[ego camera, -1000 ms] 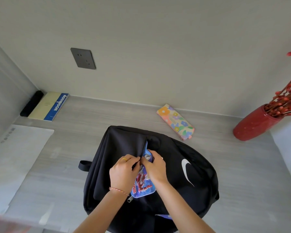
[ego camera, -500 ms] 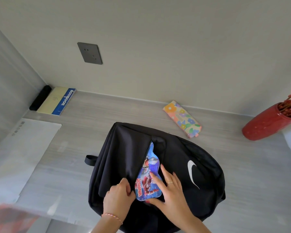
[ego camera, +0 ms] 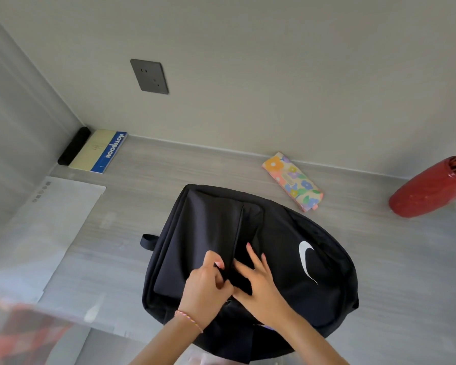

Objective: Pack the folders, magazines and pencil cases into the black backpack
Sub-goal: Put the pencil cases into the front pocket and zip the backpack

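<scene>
Black backpack (ego camera: 287, 259) flat on desk (ego camera: 169, 196), left hand (ego camera: 206, 283) pinching front pocket edge, right hand (ego camera: 258, 280) fingers spread flat on pocket, floral pencil case (ego camera: 292, 181) on desk beyond backpack, clear of both hands

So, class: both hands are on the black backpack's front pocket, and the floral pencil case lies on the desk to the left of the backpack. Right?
Not quite. The head view shows the floral pencil case right of the black backpack, beyond it near the wall. Both the left hand and right hand are on its front pocket.
</scene>
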